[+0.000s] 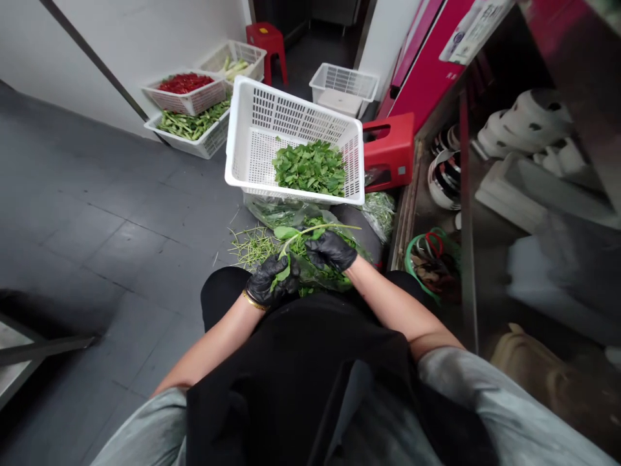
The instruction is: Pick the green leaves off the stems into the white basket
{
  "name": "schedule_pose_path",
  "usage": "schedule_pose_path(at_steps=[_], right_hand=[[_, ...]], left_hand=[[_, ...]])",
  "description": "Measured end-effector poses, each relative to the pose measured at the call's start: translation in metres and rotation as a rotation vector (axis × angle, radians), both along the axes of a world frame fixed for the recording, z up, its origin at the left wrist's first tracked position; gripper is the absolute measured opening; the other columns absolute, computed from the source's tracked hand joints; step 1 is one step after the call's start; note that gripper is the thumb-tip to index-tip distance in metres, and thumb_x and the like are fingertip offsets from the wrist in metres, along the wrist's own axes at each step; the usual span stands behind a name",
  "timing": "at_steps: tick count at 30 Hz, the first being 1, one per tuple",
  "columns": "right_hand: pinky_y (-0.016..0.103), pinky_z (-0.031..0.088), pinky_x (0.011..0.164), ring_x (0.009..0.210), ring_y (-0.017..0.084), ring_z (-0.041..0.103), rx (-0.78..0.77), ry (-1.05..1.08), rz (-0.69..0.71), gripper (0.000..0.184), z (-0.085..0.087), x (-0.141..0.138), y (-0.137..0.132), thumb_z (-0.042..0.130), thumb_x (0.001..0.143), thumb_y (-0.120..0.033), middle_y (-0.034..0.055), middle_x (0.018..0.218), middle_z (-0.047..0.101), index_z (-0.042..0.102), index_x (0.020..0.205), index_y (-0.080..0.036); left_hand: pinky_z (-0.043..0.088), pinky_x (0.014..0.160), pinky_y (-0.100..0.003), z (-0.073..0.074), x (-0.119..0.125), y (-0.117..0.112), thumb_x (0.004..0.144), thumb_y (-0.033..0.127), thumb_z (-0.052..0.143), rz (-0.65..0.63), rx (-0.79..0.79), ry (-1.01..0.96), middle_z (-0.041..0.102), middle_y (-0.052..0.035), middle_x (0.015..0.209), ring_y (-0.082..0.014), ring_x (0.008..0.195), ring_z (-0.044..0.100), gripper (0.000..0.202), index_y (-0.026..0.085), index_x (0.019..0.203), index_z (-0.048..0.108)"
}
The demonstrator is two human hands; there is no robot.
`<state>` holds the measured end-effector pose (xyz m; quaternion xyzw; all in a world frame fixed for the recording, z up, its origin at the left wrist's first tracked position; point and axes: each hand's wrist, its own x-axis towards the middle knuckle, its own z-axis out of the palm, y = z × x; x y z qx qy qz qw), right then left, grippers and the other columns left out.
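My left hand (274, 281), in a black glove, is closed around a leafy green stem (297, 237). The stem slants up to the right, with broad leaves on it. My right hand (332, 251), gloved the same way, is closed with its fingertips at the leaves beside the stem. Below the hands, a clear plastic bag (334, 279) of leafy greens lies between my knees. Just beyond stands a white perforated basket (252, 139), tilted toward me, with a pile of picked leaves (310, 168) inside. Loose bare stems (255, 247) are heaped on the floor to the left.
A red stool (391, 152) stands right of the basket. At the back left are baskets of red chillies (185, 83) and cut green vegetables (191, 124). A steel shelf (468, 226) with dishes runs along the right. Near it is a green basket (412, 259). Grey tiled floor (130, 239) spreads left.
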<state>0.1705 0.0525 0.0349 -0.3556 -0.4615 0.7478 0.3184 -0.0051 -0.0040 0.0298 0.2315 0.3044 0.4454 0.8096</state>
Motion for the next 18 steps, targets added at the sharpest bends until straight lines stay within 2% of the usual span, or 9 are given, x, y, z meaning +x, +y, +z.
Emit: schedule_pose_path(at_steps=[3, 7, 9, 12, 15, 16, 18], right_hand=[[0.021, 0.041, 0.036, 0.039, 0.008, 0.048, 0.091, 0.020, -0.008, 0.040, 0.007, -0.013, 0.008, 0.080, 0.057, -0.045, -0.0044, 0.053, 0.058, 0.064, 0.080, -0.015], [0.020, 0.044, 0.039, 0.042, 0.010, 0.054, 0.182, -0.256, 0.059, 0.023, 0.011, 0.008, 0.032, 0.078, 0.062, -0.029, -0.0029, 0.052, 0.060, 0.065, 0.075, -0.015], [0.020, 0.043, 0.037, 0.040, 0.010, 0.054, 0.169, -0.288, 0.042, 0.017, 0.011, 0.025, 0.038, 0.071, 0.069, -0.030, -0.0016, 0.051, 0.060, 0.064, 0.073, -0.014], [0.020, 0.041, 0.036, 0.038, 0.010, 0.053, 0.141, -0.225, -0.040, 0.023, 0.003, 0.035, 0.032, 0.066, 0.074, -0.037, -0.0003, 0.049, 0.060, 0.064, 0.073, -0.014], [0.022, 0.042, 0.038, 0.039, 0.011, 0.053, 0.079, -0.260, 0.022, 0.031, -0.014, 0.013, 0.013, 0.070, 0.070, -0.045, -0.0007, 0.051, 0.060, 0.065, 0.073, -0.015], [0.023, 0.044, 0.041, 0.042, 0.011, 0.054, 0.089, -0.284, 0.034, 0.032, -0.021, 0.002, 0.007, 0.071, 0.069, -0.047, -0.0003, 0.054, 0.062, 0.066, 0.073, -0.015], [0.025, 0.049, 0.053, 0.052, 0.012, 0.059, 0.191, -0.364, 0.009, 0.030, -0.031, -0.019, 0.000, 0.071, 0.071, -0.046, 0.0014, 0.064, 0.067, 0.068, 0.075, -0.016]], left_hand=[[0.044, 0.040, -0.022, -0.004, 0.007, -0.004, 0.071, 0.034, 0.074, -0.049, -0.038, -0.026, 0.061, -0.0005, 0.057, -0.0083, 0.039, 0.050, 0.023, 0.015, 0.070, 0.062], [0.038, 0.035, -0.020, -0.004, 0.004, -0.008, 0.073, 0.036, 0.072, -0.058, -0.054, 0.000, 0.057, 0.0003, 0.052, -0.0068, 0.034, 0.044, 0.025, 0.014, 0.067, 0.061], [0.037, 0.035, -0.021, -0.003, 0.000, -0.009, 0.073, 0.036, 0.073, -0.024, -0.049, 0.063, 0.058, -0.0012, 0.053, -0.0081, 0.036, 0.047, 0.026, 0.013, 0.067, 0.062], [0.040, 0.039, -0.022, -0.005, -0.004, -0.006, 0.072, 0.037, 0.073, 0.097, -0.033, 0.194, 0.061, -0.0019, 0.056, -0.0099, 0.040, 0.051, 0.026, 0.013, 0.069, 0.064], [0.050, 0.056, -0.026, -0.017, -0.002, 0.001, 0.072, 0.028, 0.073, 0.216, 0.033, 0.389, 0.067, -0.0032, 0.068, -0.0158, 0.060, 0.062, 0.012, 0.017, 0.074, 0.068], [0.052, 0.064, -0.028, -0.022, -0.001, 0.003, 0.071, 0.022, 0.073, 0.241, 0.060, 0.460, 0.069, -0.0040, 0.074, -0.0183, 0.072, 0.065, 0.007, 0.019, 0.075, 0.069], [0.052, 0.076, -0.029, -0.033, 0.000, 0.008, 0.066, 0.011, 0.073, 0.235, 0.060, 0.515, 0.071, -0.0045, 0.083, -0.0214, 0.091, 0.064, 0.013, 0.021, 0.075, 0.070]])
